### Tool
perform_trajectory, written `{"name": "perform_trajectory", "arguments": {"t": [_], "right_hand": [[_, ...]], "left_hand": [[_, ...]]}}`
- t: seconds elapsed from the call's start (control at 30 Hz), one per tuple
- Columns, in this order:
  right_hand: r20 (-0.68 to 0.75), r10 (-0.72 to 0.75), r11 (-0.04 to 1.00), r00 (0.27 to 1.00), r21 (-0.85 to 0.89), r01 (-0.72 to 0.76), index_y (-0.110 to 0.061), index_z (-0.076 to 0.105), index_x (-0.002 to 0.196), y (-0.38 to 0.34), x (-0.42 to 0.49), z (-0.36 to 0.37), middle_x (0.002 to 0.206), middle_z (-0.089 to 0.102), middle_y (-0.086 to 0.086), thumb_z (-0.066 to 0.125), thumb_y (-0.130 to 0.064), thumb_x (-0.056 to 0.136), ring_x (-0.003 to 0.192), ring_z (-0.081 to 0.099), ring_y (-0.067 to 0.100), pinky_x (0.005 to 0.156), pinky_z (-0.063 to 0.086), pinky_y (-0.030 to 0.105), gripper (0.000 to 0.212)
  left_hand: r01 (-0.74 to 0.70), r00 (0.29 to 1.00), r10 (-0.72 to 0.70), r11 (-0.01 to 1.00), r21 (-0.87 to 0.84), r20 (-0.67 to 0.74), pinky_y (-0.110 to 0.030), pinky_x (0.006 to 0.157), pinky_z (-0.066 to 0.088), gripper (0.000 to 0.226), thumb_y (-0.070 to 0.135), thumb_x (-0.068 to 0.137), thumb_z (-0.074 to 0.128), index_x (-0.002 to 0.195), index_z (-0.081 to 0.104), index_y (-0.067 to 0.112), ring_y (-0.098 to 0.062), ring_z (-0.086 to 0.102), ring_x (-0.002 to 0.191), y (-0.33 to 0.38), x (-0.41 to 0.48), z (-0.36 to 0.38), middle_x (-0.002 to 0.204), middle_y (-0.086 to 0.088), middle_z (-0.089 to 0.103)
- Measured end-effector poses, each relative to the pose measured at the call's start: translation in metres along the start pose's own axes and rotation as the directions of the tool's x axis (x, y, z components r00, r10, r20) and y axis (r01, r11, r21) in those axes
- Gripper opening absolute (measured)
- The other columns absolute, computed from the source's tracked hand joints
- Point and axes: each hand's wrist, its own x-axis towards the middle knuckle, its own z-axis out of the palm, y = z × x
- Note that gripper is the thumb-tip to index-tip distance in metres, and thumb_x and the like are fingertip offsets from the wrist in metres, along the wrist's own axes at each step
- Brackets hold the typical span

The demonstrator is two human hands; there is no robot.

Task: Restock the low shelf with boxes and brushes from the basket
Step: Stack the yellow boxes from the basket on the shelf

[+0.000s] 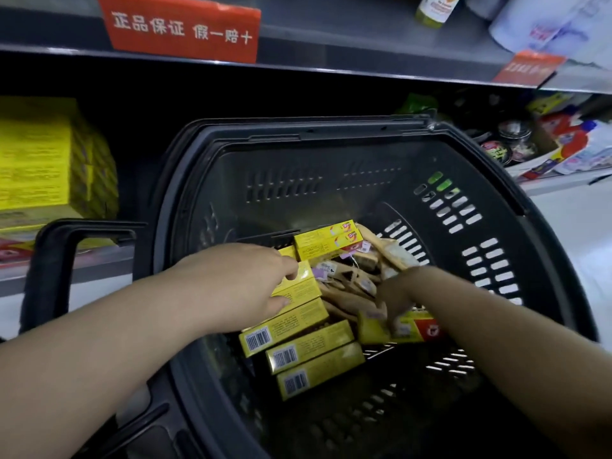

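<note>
Big black basket [331, 180] fills mid-frame, yellow boxes [308, 346] piled at its bottom, wooden brushes [351, 283] just right of them. Left hand [245, 283] pinches a top box [303, 286] between thumb and finger. Right hand [395, 294] has its fingers down on a red-ended box [420, 329], can't tell if they're gripping.
</note>
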Motion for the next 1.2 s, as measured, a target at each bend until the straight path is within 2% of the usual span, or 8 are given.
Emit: {"name": "perform_trajectory", "arguments": {"t": [0.2,0.3,0.4,0.53,0.6,0.77,1.0,1.2], "right_hand": [[-0.596,-0.042,0.847,0.802,0.404,0.345,-0.01,0.063,0.093,0.014,-0.072,-0.03,0.086,0.066,0.003,0.058,-0.047,0.085,0.083,0.062,0.022,0.076,0.048,0.032,0.038],[-0.755,-0.014,0.538,0.655,0.547,0.641,-0.015,0.068,0.102,-0.015,-0.104,-0.032,0.095,0.072,0.003,0.064,-0.04,0.084,0.086,0.068,0.019,0.08,0.055,0.032,0.031],[-0.822,-0.028,0.456,0.569,0.496,0.739,-0.011,0.067,0.101,-0.045,-0.114,-0.038,0.095,0.071,0.006,0.054,-0.044,0.089,0.086,0.068,0.021,0.083,0.054,0.038,0.037],[-0.785,-0.06,0.245,0.616,0.587,0.772,-0.014,0.061,0.098,-0.048,-0.098,-0.046,0.088,0.068,0.003,0.036,-0.034,0.1,0.069,0.066,0.011,0.074,0.053,0.028,0.032],[-0.767,0.01,0.294,0.641,0.615,0.732,-0.014,0.061,0.101,-0.037,-0.073,-0.05,0.094,0.067,0.005,0.038,-0.026,0.1,0.074,0.065,0.013,0.073,0.051,0.026,0.026],[-0.687,0.099,0.817,0.72,0.469,0.335,-0.008,0.039,0.137,-0.004,0.017,-0.055,0.137,0.044,0.017,0.055,-0.018,0.09,0.124,0.044,0.032,0.099,0.038,0.034,0.051],[-0.616,0.172,0.969,0.768,0.246,-0.02,-0.012,0.008,0.148,-0.019,0.091,-0.049,0.155,0.015,0.012,0.046,-0.014,0.092,0.141,0.017,0.032,0.113,0.02,0.041,0.068],[-0.697,0.193,0.981,0.69,0.14,-0.132,-0.016,0.019,0.144,-0.019,0.104,-0.052,0.143,0.037,0.016,0.043,-0.011,0.094,0.133,0.034,0.035,0.109,0.028,0.044,0.055]], "left_hand": [[0.114,0.992,-0.123,0.93,-0.349,-0.004,-0.024,0.097,0.04,0.055,0.049,0.089,0.051,0.138,0.037,0.028,-0.006,0.047,0.12,0.02,0.01,0.005,0.135,0.015,0.047],[0.218,0.971,-0.217,0.608,-0.764,0.105,-0.029,0.094,0.046,0.061,0.052,0.077,0.063,0.129,0.038,0.033,-0.005,0.057,0.109,0.033,0.014,0.007,0.121,0.015,0.055],[0.179,0.974,-0.189,0.314,-0.932,0.124,-0.024,0.083,0.054,0.03,0.038,0.077,0.068,0.104,0.055,0.036,-0.005,0.069,0.09,0.033,0.014,0.007,0.098,0.011,0.073],[0.245,0.932,-0.293,0.077,-0.966,0.213,-0.029,0.074,0.052,0.02,0.018,0.087,0.063,0.106,0.062,0.022,-0.014,0.07,0.089,0.02,0.014,0.002,0.098,-0.001,0.074],[0.265,0.9,-0.35,-0.035,-0.964,0.26,-0.029,0.071,0.052,0.016,0.015,0.087,0.063,0.103,0.063,0.017,-0.017,0.069,0.088,0.016,0.015,0.001,0.098,-0.004,0.074],[0.27,0.849,-0.424,-0.165,-0.948,0.316,-0.031,0.073,0.053,0.017,0.012,0.088,0.061,0.105,0.062,0.013,-0.019,0.067,0.082,0.013,0.02,-0.002,0.095,-0.008,0.072],[0.265,0.854,-0.471,0.027,-0.964,0.221,-0.024,0.059,0.056,0.072,0.05,0.04,0.078,0.106,0.06,0.027,-0.016,0.073,0.072,0.008,0.02,0.001,0.083,0.0,0.076],[0.282,0.845,-0.481,0.031,-0.959,0.233,-0.02,0.051,0.053,0.03,0.04,0.072,0.073,0.096,0.062,0.025,-0.01,0.071,0.061,0.006,0.022,0.007,0.073,0.003,0.075]]}}
